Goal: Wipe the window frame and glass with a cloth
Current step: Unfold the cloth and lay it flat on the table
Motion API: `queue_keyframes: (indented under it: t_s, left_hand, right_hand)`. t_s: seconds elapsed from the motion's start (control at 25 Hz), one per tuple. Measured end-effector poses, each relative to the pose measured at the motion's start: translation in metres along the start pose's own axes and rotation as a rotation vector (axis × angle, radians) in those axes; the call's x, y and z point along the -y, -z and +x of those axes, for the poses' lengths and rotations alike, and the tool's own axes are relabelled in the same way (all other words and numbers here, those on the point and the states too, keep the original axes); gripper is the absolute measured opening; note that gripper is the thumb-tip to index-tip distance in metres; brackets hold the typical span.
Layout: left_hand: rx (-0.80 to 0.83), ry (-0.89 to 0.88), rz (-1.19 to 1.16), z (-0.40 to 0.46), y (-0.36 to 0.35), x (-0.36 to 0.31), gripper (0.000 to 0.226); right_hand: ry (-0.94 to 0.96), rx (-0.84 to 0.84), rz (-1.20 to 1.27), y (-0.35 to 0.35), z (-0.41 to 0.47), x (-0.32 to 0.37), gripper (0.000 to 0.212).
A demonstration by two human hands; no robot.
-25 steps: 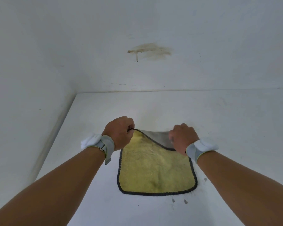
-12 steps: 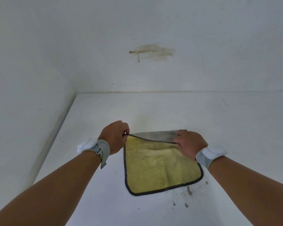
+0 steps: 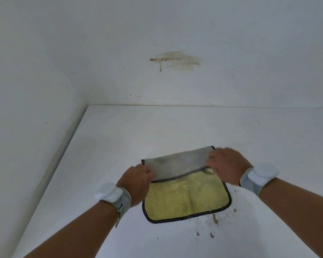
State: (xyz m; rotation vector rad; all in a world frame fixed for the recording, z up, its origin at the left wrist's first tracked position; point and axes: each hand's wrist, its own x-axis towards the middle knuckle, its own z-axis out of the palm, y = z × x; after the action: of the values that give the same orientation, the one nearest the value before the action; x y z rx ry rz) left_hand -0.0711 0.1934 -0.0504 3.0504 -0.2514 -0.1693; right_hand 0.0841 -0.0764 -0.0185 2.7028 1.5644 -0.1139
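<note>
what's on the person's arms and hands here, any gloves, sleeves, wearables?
No gloves or sleeves: both forearms and hands are bare. The left hand and right hand each have a grey wrist strap carrying a rounded white pod, left wristband, right wristband. The left strap's loose end hangs free. No cables or markings visible.

both hands [image 3: 136,180] [image 3: 226,164] seemingly pinching, arms extended.

Soft, even light fills the white corner with no glare. Faint shadows fall on the surface [image 3: 175,131] beyond the left hand [image 3: 136,180] and right hand [image 3: 226,164], both slightly motion-blurred. Wide-angle distortion bends the wall lines near the frame's edges.
</note>
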Motion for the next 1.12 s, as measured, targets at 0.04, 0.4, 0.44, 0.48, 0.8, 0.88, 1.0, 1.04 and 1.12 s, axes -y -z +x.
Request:
queue_keyframes:
  t_s: [0.04, 0.4, 0.44, 0.48, 0.8, 0.88, 1.0, 1.04, 1.12]
  left_hand:
    - [0.077, -0.004, 0.058, -0.006, -0.009, -0.004, 0.027]
    - [0.032, 0.323, 0.032, 0.033, 0.019, -0.005, 0.033]
    - [0.055, 0.446, -0.038, 0.038, 0.019, -0.004, 0.038]
    - [0.092, 0.583, -0.126, 0.042, 0.017, 0.0, 0.043]
    - [-0.001, 0.842, -0.536, 0.05, -0.002, 0.021, 0.043]
    - [0.034, 0.77, -0.398, 0.051, 0.003, 0.024, 0.048]
    - [0.055, 0.539, -0.167, 0.063, 0.009, 0.02, 0.054]
    - [0.075, 0.45, -0.132, 0.07, 0.011, 0.017, 0.054]
    - [0.173, 0.328, -0.078, 0.086, 0.012, 0.012, 0.056]
  right_hand:
    - [-0.018, 0.132, 0.016, -0.01, -0.01, 0.006, 0.013]
    - [-0.257, 0.124, 0.179, -0.029, -0.012, 0.004, 0.034]
    - [-0.271, 0.089, 0.171, -0.03, -0.012, 0.004, 0.038]
    - [-0.268, 0.062, 0.159, -0.03, -0.011, 0.005, 0.04]
    - [-0.104, 0.046, 0.068, -0.032, -0.011, 0.01, 0.014]
    - [-0.14, 0.155, 0.133, -0.032, -0.013, 0.012, 0.015]
    - [-0.265, 0.132, 0.237, -0.015, 0.009, 0.005, 0.028]
    - [-0.285, 0.103, 0.241, -0.011, 0.019, 0.001, 0.03]
    - [-0.313, 0.154, 0.226, -0.006, 0.041, -0.008, 0.043]
